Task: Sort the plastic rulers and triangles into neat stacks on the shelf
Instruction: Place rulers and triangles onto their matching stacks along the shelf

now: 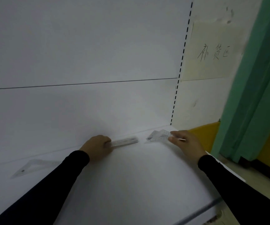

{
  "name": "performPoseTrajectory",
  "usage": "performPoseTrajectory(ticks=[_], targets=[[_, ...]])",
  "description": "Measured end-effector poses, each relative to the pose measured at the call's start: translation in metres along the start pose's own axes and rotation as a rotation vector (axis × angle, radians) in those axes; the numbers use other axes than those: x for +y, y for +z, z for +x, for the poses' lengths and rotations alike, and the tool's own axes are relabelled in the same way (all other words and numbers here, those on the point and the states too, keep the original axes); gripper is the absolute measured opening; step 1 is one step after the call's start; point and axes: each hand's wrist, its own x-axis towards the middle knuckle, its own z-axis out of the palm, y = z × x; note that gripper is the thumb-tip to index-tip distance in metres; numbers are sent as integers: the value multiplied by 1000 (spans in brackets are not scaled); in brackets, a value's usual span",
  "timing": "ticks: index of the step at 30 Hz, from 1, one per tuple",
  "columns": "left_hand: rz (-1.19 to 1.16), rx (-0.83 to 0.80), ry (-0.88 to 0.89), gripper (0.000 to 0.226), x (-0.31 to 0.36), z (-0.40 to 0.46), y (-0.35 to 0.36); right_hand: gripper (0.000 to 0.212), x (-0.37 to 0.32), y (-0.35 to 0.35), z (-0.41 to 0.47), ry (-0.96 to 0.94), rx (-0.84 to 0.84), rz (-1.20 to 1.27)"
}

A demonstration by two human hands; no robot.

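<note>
green door frame [251, 88] | handwritten paper sign [212, 51] | yellow wall base [202, 135]

Shelf [131, 176]: white, flat board; runs back to a white rear panel; right edge borders a cream wall; front edge shows at lower right.
Rulers [125, 141]: clear plastic, straight, a small stack, count unclear; lying flat near the rear panel, centre of the shelf; left end under the fingers of the left hand [96, 147].
Triangles, right [159, 135]: clear plastic, overlapping; at the rear right corner of the shelf, just right of the rulers, apart from them; right part pinched by the right hand [185, 142]; whether all lie flat is unclear.
Triangle, left [33, 167]: clear plastic, single; lying flat at the left, well apart from the rulers.
</note>
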Motion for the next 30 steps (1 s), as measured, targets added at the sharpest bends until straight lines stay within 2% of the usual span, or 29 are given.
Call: performPoseTrajectory(ticks=[8,10,15,16,19,21,24,27,30], targets=[[14,79,-135,47,17,-5,5,36,28,-6,63,-111,-176,-124],[6,143,-156,51,25,-13,5,36,32,-6,74,-129,-227,-113],[-28,265,-214,83,63,-49,12,38,40,4,93,-158,-345,-222],[-30,268,-236,85,71,-55,13,34,42,5,96,-161,-362,-262],[-12,256,-286,89,86,-70,18,46,43,5,98,-203,-366,-344],[-10,237,-326,83,89,-77,23,45,44,5,98,-270,-374,-390],[-39,150,-405,80,90,-85,32,42,45,1,95,-237,-412,-411],[-20,88,-461,96,91,-87,35,49,40,-4,89,-331,-392,-388],[-34,154,-470,115,97,-91,28,65,24,-3,77,-501,-403,-393]])
